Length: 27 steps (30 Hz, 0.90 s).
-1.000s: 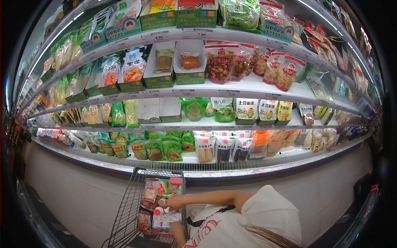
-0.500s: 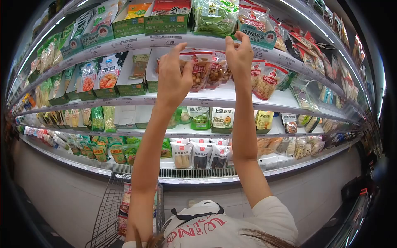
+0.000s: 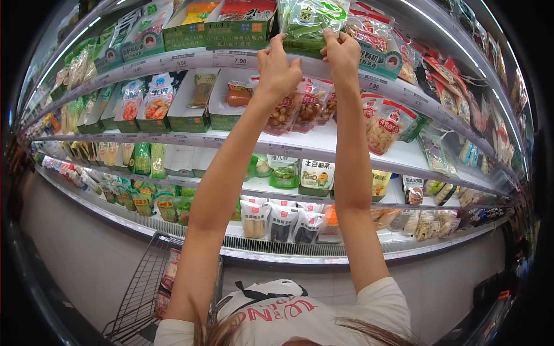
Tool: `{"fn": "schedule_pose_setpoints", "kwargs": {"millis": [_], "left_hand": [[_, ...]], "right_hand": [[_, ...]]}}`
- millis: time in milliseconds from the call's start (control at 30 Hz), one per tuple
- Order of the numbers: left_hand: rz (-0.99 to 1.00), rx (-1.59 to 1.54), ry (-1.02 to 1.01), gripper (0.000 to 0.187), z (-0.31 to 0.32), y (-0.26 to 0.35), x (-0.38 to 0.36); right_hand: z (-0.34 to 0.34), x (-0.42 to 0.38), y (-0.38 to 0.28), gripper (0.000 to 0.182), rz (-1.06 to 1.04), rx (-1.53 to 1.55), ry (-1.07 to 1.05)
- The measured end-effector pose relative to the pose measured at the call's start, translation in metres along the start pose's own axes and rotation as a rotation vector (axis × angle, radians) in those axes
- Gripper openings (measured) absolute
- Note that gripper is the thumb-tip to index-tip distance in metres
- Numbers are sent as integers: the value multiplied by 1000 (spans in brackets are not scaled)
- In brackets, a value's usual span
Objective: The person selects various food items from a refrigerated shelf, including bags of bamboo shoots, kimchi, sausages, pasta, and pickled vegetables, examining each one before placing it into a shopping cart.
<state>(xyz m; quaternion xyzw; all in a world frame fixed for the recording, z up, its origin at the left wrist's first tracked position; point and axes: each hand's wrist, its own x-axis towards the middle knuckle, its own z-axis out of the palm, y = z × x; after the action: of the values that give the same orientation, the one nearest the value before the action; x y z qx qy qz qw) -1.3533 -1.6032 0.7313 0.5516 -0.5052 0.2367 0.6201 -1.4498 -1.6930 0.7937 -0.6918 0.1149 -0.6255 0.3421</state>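
A clear bag of green vegetables [image 3: 311,23] with a white and green label rests on the upper shelf, in front of me. My right hand [image 3: 344,55] is closed at its lower right edge, with thumb and fingers pinched there. At the lower left, my left hand [image 3: 279,69] reaches up to the shelf edge beside the bag. Its thumb stands apart from the fingers, and whether the fingertips touch the bag is hard to make out. Beneath the hands, red-topped packets [image 3: 314,101] stand on the shelf below.
Green display boxes [image 3: 236,33] line the upper shelf to the left. A teal box of bagged goods [image 3: 378,60] is at the right. Price tags run along the shelf edge [image 3: 196,59]. A wire shopping cart [image 3: 135,294] holding packets stands at lower left.
Both hands have moved up and closer to the bag's lower edge. The right fingers now pinch its lower right side. The view has shifted slightly.
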Motion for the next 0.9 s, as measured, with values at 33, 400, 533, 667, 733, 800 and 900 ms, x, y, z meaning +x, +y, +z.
{"fn": "schedule_pose_setpoints", "kwargs": {"millis": [33,400,533,667,733,800,900], "left_hand": [[2,-17,-7,64,-1,-1,1],[34,-111,134,65,-4,8,-17],[31,-340,222,75,-47,41,-39],[56,-514,45,61,-98,35,-95],[-202,-967,14,38,-115,27,-155],[-401,-990,131,36,-131,15,-211],[-680,-1057,246,34,-156,12,-276]], "right_hand": [[1,1,-2,30,3,2,7],[18,-21,-9,21,-270,539,193],[3,-63,-43,16,-291,661,212],[-8,-133,-51,15,28,796,-12],[-3,-178,-52,14,187,760,-130],[-10,-209,-44,16,329,523,-415],[12,-243,-12,26,463,547,-686]]}}
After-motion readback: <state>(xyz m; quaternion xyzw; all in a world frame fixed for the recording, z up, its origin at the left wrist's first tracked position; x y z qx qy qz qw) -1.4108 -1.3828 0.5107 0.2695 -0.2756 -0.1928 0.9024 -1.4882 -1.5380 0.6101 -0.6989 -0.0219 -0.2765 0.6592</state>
